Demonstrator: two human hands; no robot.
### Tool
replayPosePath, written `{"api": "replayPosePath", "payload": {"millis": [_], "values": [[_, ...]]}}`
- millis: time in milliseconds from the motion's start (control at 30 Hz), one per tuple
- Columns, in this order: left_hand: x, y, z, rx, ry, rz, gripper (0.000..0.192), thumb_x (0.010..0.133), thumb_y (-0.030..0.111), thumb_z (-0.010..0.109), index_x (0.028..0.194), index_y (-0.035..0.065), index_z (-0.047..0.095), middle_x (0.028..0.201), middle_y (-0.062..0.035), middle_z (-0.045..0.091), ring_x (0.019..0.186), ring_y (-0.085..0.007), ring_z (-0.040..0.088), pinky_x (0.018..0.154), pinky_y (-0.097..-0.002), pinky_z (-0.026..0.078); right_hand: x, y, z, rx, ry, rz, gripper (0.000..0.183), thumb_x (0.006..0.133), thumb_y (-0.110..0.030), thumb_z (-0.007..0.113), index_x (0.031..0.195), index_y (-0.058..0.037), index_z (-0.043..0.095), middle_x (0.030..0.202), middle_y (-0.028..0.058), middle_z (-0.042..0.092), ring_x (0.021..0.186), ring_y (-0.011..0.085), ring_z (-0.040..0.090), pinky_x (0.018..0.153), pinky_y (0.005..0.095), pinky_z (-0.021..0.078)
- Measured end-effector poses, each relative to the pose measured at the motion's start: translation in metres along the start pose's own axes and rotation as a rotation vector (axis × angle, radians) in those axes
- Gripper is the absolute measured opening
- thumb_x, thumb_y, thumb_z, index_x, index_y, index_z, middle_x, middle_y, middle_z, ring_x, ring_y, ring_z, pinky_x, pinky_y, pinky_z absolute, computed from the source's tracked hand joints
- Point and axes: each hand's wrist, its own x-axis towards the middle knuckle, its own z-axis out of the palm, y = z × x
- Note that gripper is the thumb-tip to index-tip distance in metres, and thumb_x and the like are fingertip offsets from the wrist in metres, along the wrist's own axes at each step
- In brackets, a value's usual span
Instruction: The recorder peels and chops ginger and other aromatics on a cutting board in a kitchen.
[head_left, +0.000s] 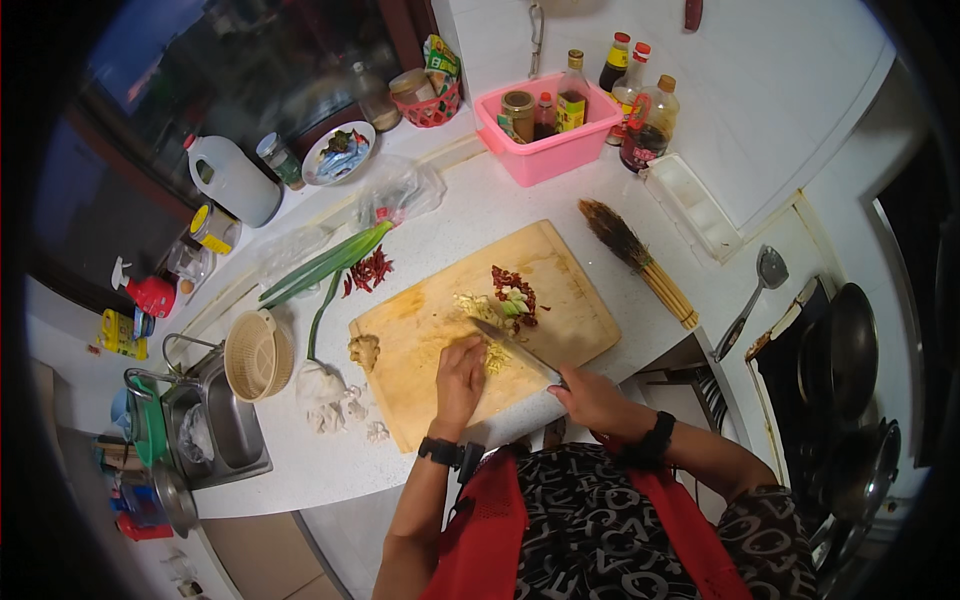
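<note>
My right hand (589, 399) is closed on the handle of a kitchen knife (517, 351), whose blade crosses the pale chopped pieces (496, 360) on the wooden cutting board (420, 307). Beside the blade, my left hand (460, 375) rests with bent fingers near those pieces; whether it pinches anything is hidden. Farther up the board lie chopped dried red chilies (517, 281) around cut green onion (515, 306). A piece of ginger root (365, 350) sits at the board's left edge. Whole dried red chilies (367, 270) and long green onion leaves (330, 261) lie on the counter beyond.
A brush of bound sticks (645, 266) lies right of the board, near a metal spatula (754, 292) and a stove with pans (847, 352). A pink plastic bin (544, 154) stands behind. At left are a beige plastic basket (259, 356) and a steel sink (225, 420).
</note>
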Motion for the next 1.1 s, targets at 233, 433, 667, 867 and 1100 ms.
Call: {"api": "replayPosePath", "payload": {"millis": [233, 433, 667, 867, 1100], "values": [[0.031, -0.007, 0.01, 0.011, -0.151, -0.057, 0.009, 0.08, 0.005, 0.068, 0.086, -0.0013, 0.067, 0.088, -0.0142, 0.059, 0.089, -0.0343, 0.056, 0.078, -0.0396, 0.048, -0.007, -0.001, -0.018, 0.003, 0.122, 0.021, 0.025, 0.094, -0.023, 0.056, 0.101, -0.0005, 0.048, 0.094, 0.0268, 0.06, 0.088, 0.0457, 0.059, 0.073, 0.0519, 0.0447], [0.008, -0.008, -0.018, -0.11, -0.288, 0.067, 0.018, 0.079, 0.002, 0.068, 0.097, -0.0012, 0.068, 0.11, -0.0165, 0.058, 0.103, -0.0351, 0.055, 0.088, -0.0371, 0.048, -0.018, 0.008, -0.013, -0.051, -0.047, 0.027, 0.029, 0.096, -0.027, 0.053, 0.104, -0.0006, 0.046, 0.094, 0.0262, 0.061, 0.089, 0.0459, 0.059, 0.074, 0.052, 0.0457], [-0.02, -0.013, -0.002, -0.138, -0.101, -0.057, 0.017, 0.078, -0.005, 0.067, 0.094, 0.0017, 0.069, 0.098, -0.0123, 0.065, 0.097, -0.0312, 0.061, 0.084, -0.0358, 0.051, -0.006, -0.015, -0.008, -0.074, -0.252, 0.088, 0.031, 0.096, -0.031, 0.051, 0.105, -0.0012, 0.047, 0.098, 0.0256, 0.062, 0.089, 0.0449, 0.059, 0.075, 0.0521, 0.0461], [-0.013, -0.002, -0.005, -0.002, -0.103, 0.036, 0.017, 0.077, -0.006, 0.067, 0.092, 0.0016, 0.069, 0.098, -0.0126, 0.066, 0.091, -0.0316, 0.061, 0.078, -0.0371, 0.052, 0.012, -0.007, 0.008, -0.107, -0.213, 0.104, 0.033, 0.097, -0.031, 0.051, 0.107, 0.0, 0.047, 0.097, 0.0238, 0.064, 0.088, 0.0448, 0.061, 0.075, 0.0519, 0.0467], [-0.021, -0.011, -0.002, 0.027, -0.107, 0.034, 0.017, 0.077, -0.005, 0.069, 0.092, 0.0017, 0.069, 0.097, -0.0119, 0.065, 0.088, -0.0311, 0.06, 0.076, -0.0368, 0.051, 0.006, -0.011, 0.005, -0.053, -0.224, 0.032, 0.031, 0.096, -0.028, 0.054, 0.105, 0.0003, 0.046, 0.088, 0.0266, 0.062, 0.083, 0.0476, 0.059, 0.071, 0.054, 0.0453]]}}
